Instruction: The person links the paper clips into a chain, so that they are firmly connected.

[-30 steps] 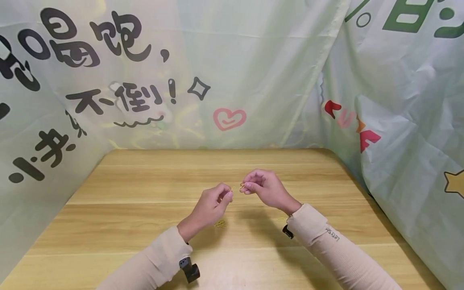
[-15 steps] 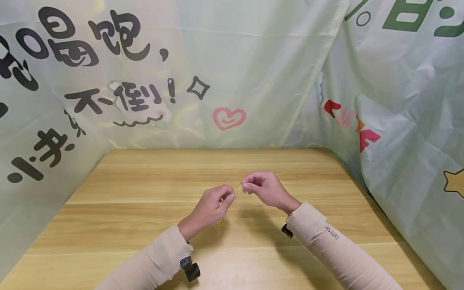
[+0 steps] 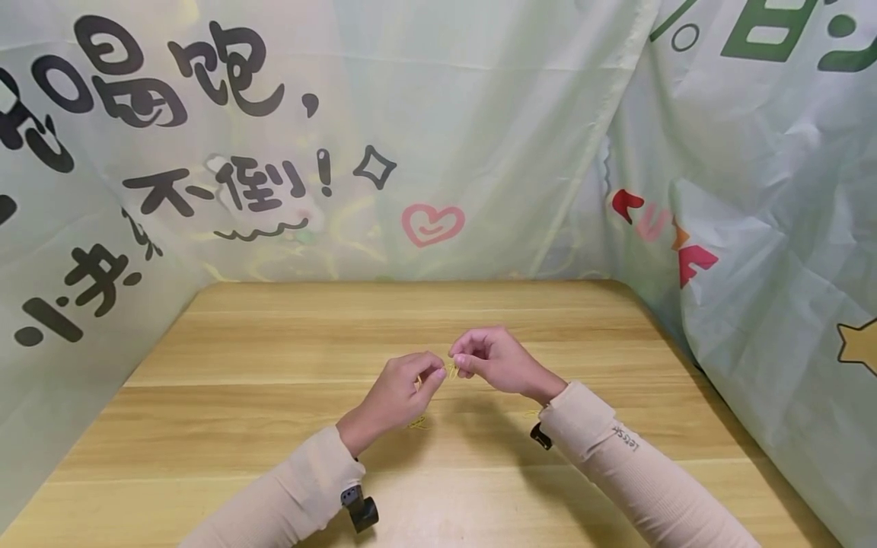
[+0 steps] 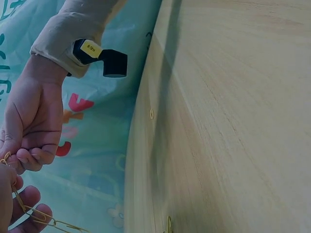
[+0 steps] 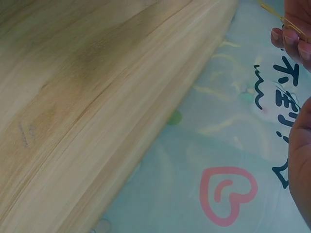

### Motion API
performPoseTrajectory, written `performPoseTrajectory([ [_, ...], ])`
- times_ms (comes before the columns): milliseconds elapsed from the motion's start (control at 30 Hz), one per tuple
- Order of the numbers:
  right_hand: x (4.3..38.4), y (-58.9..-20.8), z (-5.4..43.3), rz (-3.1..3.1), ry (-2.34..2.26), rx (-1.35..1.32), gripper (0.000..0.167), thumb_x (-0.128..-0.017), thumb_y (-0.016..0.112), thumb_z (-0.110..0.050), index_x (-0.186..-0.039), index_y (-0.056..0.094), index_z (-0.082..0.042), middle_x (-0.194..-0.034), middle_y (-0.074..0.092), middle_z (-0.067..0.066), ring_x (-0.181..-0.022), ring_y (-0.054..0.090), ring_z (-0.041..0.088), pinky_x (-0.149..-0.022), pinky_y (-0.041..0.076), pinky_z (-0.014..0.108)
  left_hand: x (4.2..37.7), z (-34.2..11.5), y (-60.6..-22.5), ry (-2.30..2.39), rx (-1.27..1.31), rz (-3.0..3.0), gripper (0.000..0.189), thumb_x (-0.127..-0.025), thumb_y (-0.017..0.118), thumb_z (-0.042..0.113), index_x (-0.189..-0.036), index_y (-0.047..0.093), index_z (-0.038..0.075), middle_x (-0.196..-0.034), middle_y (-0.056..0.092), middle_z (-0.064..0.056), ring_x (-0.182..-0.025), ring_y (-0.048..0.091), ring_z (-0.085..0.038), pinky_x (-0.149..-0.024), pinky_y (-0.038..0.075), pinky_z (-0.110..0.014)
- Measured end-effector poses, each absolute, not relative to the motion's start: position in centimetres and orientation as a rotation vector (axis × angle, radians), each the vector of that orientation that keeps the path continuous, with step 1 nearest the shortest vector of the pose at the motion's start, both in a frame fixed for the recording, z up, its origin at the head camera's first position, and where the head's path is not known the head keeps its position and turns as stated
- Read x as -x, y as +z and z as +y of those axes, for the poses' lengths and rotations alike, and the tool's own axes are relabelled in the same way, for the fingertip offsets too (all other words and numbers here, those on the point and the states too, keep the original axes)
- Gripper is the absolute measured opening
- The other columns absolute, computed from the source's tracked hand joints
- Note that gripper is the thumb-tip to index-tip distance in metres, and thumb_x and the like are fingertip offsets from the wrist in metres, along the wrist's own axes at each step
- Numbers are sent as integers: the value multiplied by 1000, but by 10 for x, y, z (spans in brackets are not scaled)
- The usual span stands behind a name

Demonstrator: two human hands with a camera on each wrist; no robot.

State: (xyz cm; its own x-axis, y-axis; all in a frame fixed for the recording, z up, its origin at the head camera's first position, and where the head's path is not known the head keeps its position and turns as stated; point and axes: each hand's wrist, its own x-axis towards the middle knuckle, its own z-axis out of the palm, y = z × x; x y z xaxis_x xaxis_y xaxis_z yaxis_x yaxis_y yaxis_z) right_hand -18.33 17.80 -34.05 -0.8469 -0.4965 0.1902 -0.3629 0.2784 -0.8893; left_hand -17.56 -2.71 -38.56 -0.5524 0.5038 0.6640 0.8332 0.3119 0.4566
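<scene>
Above the middle of the table, my left hand and right hand meet almost fingertip to fingertip. Between them shows a small yellow paper clip, pinched by the right thumb and fingers. In the left wrist view, a chain of linked paper clips hangs across the left fingers, and the left hand pinches its upper end. Part of that chain shows in the right wrist view too. Whether the clip at the fingertips is hooked into the chain cannot be made out.
Below the left hand lies a small heap of yellow paper clips on the wooden table. One loose paper clip lies apart, close to the right sleeve. Printed fabric curtains stand behind and beside the table.
My right hand has come slightly down and left, and my left hand slightly right, narrowing the gap between their fingertips. The paper clip in the right fingers now sits between both hands.
</scene>
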Motion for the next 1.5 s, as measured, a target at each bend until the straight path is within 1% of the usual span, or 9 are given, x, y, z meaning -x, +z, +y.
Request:
performPoseTrajectory([
  [233, 183, -342, 178, 2381, -1605, 823, 4, -93, 61, 3, -94, 63, 6, -74, 63, 7, -70, 63, 29, -67, 55, 35, 175, -27, -386, -1105, 1202, -2167, 10, -94, 58, 4, -85, 63, 4, -69, 55, 4, -62, 49, -6, -57, 45, -21],
  [400, 182, -341, 176, 2362, -1608, 799, 3, -93, 61, 3, -95, 63, 4, -76, 64, 9, -72, 63, 29, -68, 56, 35, 175, -26, -387, -1113, 1191, -2163, 10, -94, 58, 3, -85, 64, 4, -71, 58, 3, -63, 51, -6, -57, 46, -21],
  [600, 179, -343, 173, 2273, -1662, 694, 13, -92, 60, 6, -104, 57, 10, -87, 59, 12, -85, 67, 34, -77, 56, 40, 175, -27, -389, -1106, 1144, -2185, 10, -92, 60, 3, -83, 64, 4, -71, 60, 2, -62, 52, -7, -56, 48, -23],
  [700, 179, -342, 172, 2237, -1674, 664, 18, -91, 59, 8, -109, 54, 10, -90, 54, 14, -87, 67, 32, -80, 55, 44, 175, -28, -389, -1111, 1132, -2200, 11, -93, 60, 4, -84, 65, 4, -71, 61, 2, -63, 53, -7, -57, 50, -26],
  [900, 178, -338, 171, 2267, -1620, 704, 21, -91, 56, 9, -111, 54, 4, -94, 53, 18, -78, 60, 23, -72, 52, 32, 176, -29, -388, -1118, 1130, -2196, 12, -95, 59, 6, -85, 65, 3, -70, 60, 3, -62, 52, -6, -57, 50, -26],
  [1100, 178, -329, 177, 2356, -1542, 811, 25, -89, 54, 9, -112, 54, 2, -102, 56, 25, -82, 57, 22, -68, 48, 27, 177, -31, -387, -1156, 1095, -2234, 9, -95, 60, 6, -87, 64, 5, -71, 60, 4, -63, 54, -6, -57, 49, -21],
  [1200, 179, -321, 178, 2410, -1563, 838, 22, -89, 56, 10, -109, 55, 2, -101, 58, 19, -84, 59, 25, -71, 50, 28, 178, -32, -388, -1256, 1091, -2302, 9, -97, 59, 11, -93, 63, 4, -75, 63, 1, -65, 55, -6, -59, 50, -22],
  [1300, 178, -310, 178, 2441, -1607, 839, 20, -89, 58, 10, -107, 55, 3, -102, 56, 14, -87, 61, 27, -73, 51, 29, 179, -32, -389, -1373, 1098, -2432, 17, -97, 60, 18, -103, 62, 2, -83, 66, -2, -71, 59, -10, -64, 51, -26],
  [1500, 174, -282, 176, 2452, -1711, 869, 20, -87, 61, 13, -105, 56, 5, -102, 55, 13, -85, 62, 24, -73, 53, 29, 181, -29, -395, -1293, 1137, -2804, 45, -91, 69, 26, -127, 55, 1, -111, 65, -10, -97, 62, -22, -80, 51, -34],
])
